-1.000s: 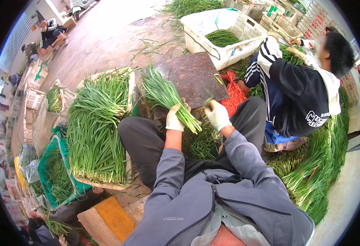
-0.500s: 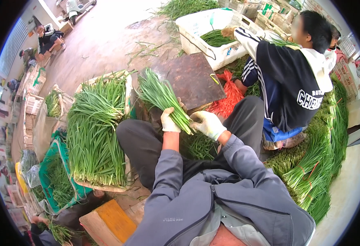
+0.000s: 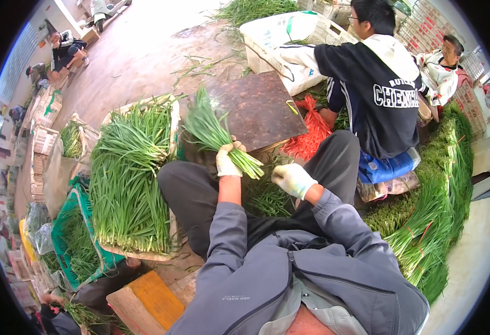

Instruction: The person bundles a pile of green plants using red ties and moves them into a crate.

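Currently | left hand (image 3: 228, 161) grips green leaf bundle (image 3: 207, 125), tips blurred | right hand (image 3: 294, 180) curled, palm hidden, cannot tell if holding

Bright, far floor (image 3: 150, 19) near-white with glare, fisheye bend toward black rim, leaf tips of held bunch (image 3: 214, 131) slightly blurred

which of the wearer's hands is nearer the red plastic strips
The right. The right hand is just below the red plastic strips in the picture, apart from them; the left hand is farther off to their left, holding the green bunch.
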{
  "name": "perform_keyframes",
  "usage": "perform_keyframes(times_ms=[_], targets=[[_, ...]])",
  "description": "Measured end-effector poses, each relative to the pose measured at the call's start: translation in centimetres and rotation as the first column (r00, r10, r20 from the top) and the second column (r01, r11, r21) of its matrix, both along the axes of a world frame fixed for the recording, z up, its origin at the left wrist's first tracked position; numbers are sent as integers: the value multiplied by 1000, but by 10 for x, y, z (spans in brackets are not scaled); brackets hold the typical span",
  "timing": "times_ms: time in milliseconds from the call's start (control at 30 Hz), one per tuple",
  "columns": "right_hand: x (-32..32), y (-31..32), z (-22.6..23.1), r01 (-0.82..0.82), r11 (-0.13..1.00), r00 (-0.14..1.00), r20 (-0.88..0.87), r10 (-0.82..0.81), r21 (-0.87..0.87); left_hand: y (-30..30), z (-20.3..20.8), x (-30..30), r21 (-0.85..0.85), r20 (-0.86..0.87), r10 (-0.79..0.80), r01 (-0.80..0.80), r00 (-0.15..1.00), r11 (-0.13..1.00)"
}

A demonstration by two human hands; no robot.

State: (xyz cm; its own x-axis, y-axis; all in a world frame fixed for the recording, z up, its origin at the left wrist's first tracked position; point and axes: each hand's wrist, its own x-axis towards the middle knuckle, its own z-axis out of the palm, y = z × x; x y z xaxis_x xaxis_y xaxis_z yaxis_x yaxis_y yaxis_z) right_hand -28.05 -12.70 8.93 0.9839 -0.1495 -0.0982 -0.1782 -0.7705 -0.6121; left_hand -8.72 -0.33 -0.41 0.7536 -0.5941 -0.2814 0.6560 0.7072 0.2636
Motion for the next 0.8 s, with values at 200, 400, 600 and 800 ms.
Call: perform_keyframes(times_ms=[200, 400, 600, 800], targets=[[-3, -15, 15, 147, 987, 984, -92, -153, -67, -3, 9, -10, -157, 42, -48, 54, 998, 986], [58, -7, 21, 142, 956, 988, 28, -154, 255, -14, 21, -8, 299, 517, -160, -2, 841, 954], [127, -38, 67, -46, 750, 793, 481, -374, 659, -64, 96, -2, 488, 835, -544, -565, 80, 666], [175, -46, 21, -80, 839, 895, 409, -177, 538, -59, 76, 46, 206, 675, -712, -878, -192, 433]])
